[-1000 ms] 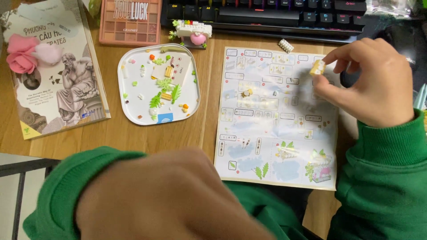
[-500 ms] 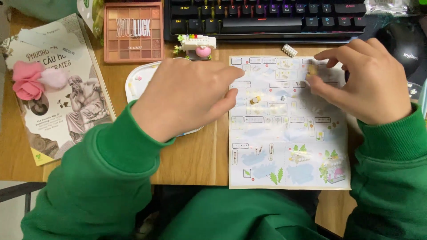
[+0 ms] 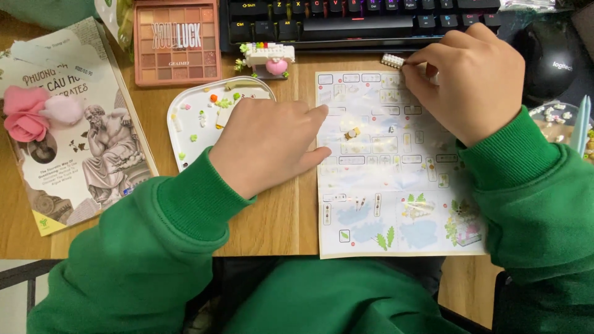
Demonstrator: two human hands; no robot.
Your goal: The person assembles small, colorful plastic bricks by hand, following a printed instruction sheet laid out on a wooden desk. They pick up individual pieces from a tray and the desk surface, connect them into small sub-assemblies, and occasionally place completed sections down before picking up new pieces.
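Since half a second ago my left hand (image 3: 269,145) has slid off the middle of the white parts tray (image 3: 185,114) toward the instruction sheet (image 3: 396,167), fingertips now touching the sheet's left edge. It lies palm down, fingers loosely curled; I cannot tell whether it carries a piece underneath. My right hand (image 3: 470,80) has lifted from the sheet's upper middle to its top edge, just short of the keyboard (image 3: 346,18) along the desk's far edge. Thumb and forefinger are pinched on a small white studded brick (image 3: 392,60), whose left end pokes out past the fingertips. I judge the change as a pick-up in progress: the brick looks gripped rather than just touched.

It is a short, narrow bar, pale white, with a row of tiny studs, lying roughly level at the sheet's top left corner. A tiny yellow-and-white piece (image 3: 352,132) sits loose on the sheet between my hands. Beyond the tray's far rim stands the small half-built white model with a pink ball (image 3: 269,59). An eyeshadow palette (image 3: 176,40) and a booklet (image 3: 74,142) occupy the desk's left side.
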